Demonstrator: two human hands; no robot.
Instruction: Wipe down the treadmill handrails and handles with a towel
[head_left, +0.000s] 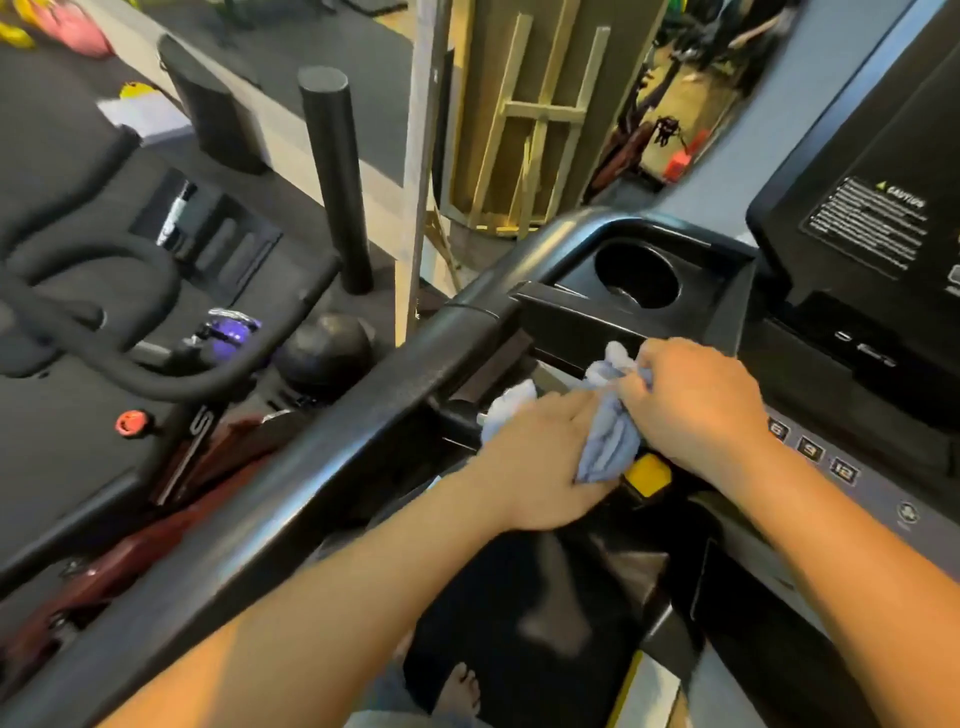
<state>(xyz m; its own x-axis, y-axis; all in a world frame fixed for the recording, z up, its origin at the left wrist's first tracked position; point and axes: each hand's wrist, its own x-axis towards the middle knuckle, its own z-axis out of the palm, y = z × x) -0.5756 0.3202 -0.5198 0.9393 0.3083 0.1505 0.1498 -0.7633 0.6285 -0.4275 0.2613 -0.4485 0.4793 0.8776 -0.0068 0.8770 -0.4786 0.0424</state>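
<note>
A light blue towel (605, 441) is bunched between both hands just inside the treadmill's left handrail (332, 441), a long black bar that runs from the lower left up to the console. My left hand (540, 467) is closed over the towel's lower part and presses it down near a short black handle (457, 410). My right hand (691, 405) pinches the towel's upper end. A yellow tab (649, 475) shows right below the towel.
A round cup holder (636, 275) sits in the console beyond the hands. Speed buttons (810, 449) and a black screen housing (872, 208) lie to the right. An exercise bike's handlebar (104, 312) stands left of the rail. A bare foot (460, 691) rests on the belt.
</note>
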